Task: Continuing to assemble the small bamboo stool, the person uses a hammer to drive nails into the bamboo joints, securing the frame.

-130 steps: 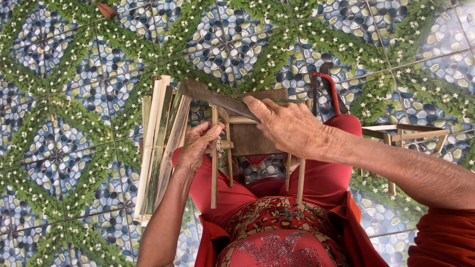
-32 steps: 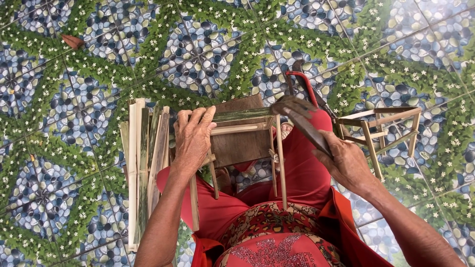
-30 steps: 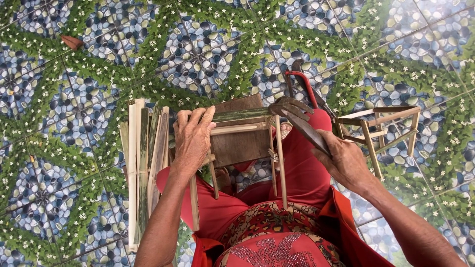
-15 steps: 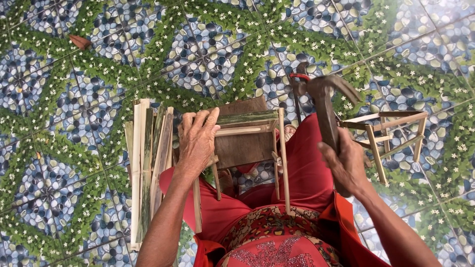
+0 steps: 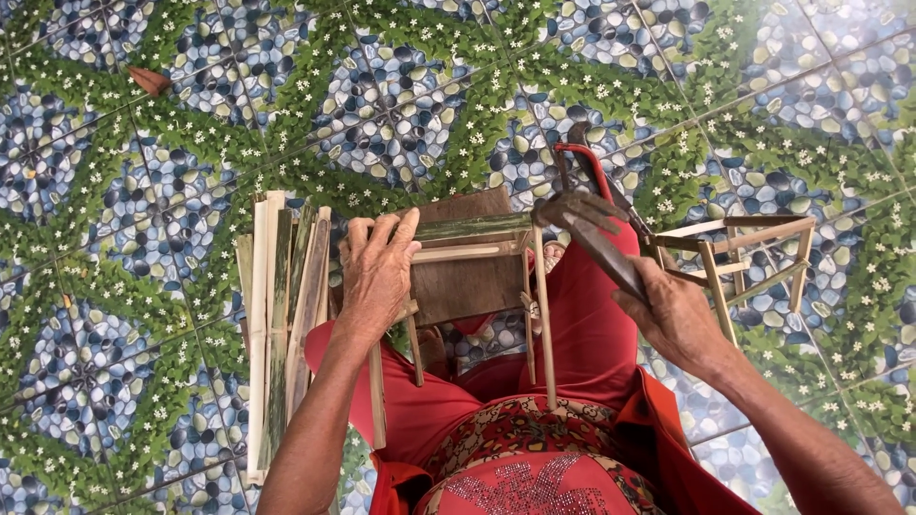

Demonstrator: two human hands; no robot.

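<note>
Left hand clamps bamboo frame steady on lap; right hand fist-tight on hammer over its right corner.

Tiled floor showed blue pebble and green leaf pattern with small white flowers; bundle of split bamboo strips lay on it at left, finished bamboo frame at right, small brown scrap far upper left
</note>
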